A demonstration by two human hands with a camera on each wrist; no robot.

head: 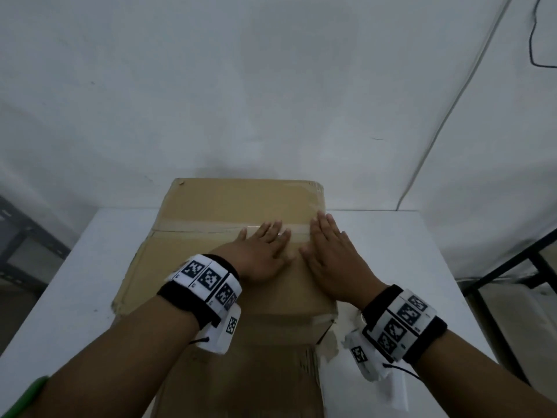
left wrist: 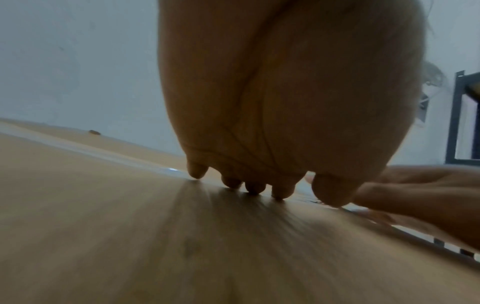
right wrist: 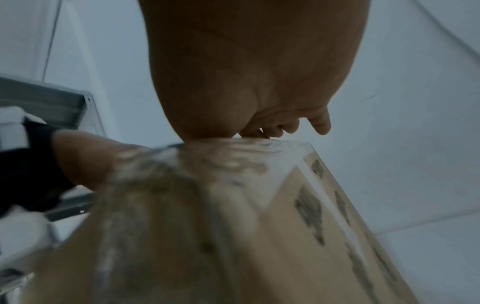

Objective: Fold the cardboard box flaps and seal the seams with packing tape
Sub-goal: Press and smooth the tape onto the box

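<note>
A brown cardboard box (head: 211, 203) stands on a white table (head: 75, 282) with its top flaps folded flat. A strip of clear packing tape (head: 193, 226) runs along the middle seam, from the left edge to the right. My left hand (head: 265, 242) lies flat on the box top, straight fingers pressing on the tape. My right hand (head: 328, 236) lies flat beside it at the box's right edge, also on the tape. In the left wrist view the fingertips (left wrist: 254, 187) touch the cardboard (left wrist: 130, 236). In the right wrist view the box's taped corner (right wrist: 285, 156) shows below my palm.
A white wall (head: 271, 86) rises just behind the box. Dark metal shelf frames stand at the left (head: 18, 236) and right (head: 512, 267) of the table. A thin cable (head: 452, 107) runs up the wall at right. Torn tape (head: 330, 342) hangs from the box's near right corner.
</note>
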